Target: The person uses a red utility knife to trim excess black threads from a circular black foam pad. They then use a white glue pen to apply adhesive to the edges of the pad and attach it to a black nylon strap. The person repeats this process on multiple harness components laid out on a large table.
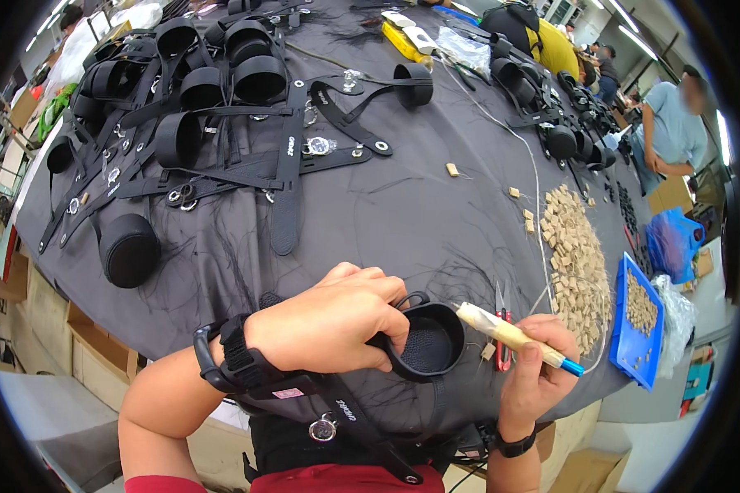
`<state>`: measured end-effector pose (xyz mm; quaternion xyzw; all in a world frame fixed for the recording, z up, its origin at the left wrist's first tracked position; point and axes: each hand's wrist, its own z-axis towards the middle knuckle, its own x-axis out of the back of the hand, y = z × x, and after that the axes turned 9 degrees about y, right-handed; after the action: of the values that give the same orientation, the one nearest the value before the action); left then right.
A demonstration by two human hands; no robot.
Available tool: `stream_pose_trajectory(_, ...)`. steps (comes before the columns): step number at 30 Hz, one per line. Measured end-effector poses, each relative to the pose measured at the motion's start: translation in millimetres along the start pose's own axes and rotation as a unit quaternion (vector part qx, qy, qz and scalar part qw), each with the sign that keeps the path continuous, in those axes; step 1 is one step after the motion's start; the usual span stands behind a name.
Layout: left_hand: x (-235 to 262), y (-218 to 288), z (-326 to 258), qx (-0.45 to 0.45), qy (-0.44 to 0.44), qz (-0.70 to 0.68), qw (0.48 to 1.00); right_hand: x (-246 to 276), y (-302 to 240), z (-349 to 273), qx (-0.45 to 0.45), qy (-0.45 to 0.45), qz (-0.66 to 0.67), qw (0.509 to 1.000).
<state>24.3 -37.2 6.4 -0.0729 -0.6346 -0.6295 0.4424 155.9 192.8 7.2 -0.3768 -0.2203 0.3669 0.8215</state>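
Note:
My left hand (337, 320) is closed on the rim of a round black cup (427, 343), pinching its left side between thumb and fingers. The cup opens upward, with a textured inner base, and a black strap with a metal ring lies below it near my lap. In my right hand (538, 366) is a pen-shaped tool (510, 333) wrapped in pale tape, with a blue end. Its narrow tip points at the cup's right rim; whether they touch I cannot tell. Just beside it lie red-handled scissors (502, 324), next to a small tan tag (487, 352).
Black straps with cups (181, 135) and metal fittings heap at the far left; more straps (551, 115) lie far right. Small tan pieces (575, 255) form a pile on the right, beside a blue tray (625, 353). A pale cord (537, 181) crosses the dark cloth. Co-workers are beyond.

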Motion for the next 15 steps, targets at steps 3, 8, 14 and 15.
stream_pose_trajectory(3, 0, 3, -1, 0.003, -0.002, 0.01, 1.0, 0, 0, 0, 0.013, -0.027, -0.029, 0.999)
stream_pose_trajectory(8, 1, 10, 2, 0.014, -0.016, 0.035, 0.999, -1, -3, 2, 0.05, -0.092, -0.047, 0.993)
stream_pose_trajectory(14, -4, 12, -1, -0.032, 0.02, 0.079, 0.996, -1, -2, -7, -0.02, -0.064, 0.034, 0.997)
stream_pose_trajectory(15, -4, 15, 0, -0.033, 0.015, 0.1, 0.994, -2, -2, -6, -0.019, -0.08, 0.034, 0.996)
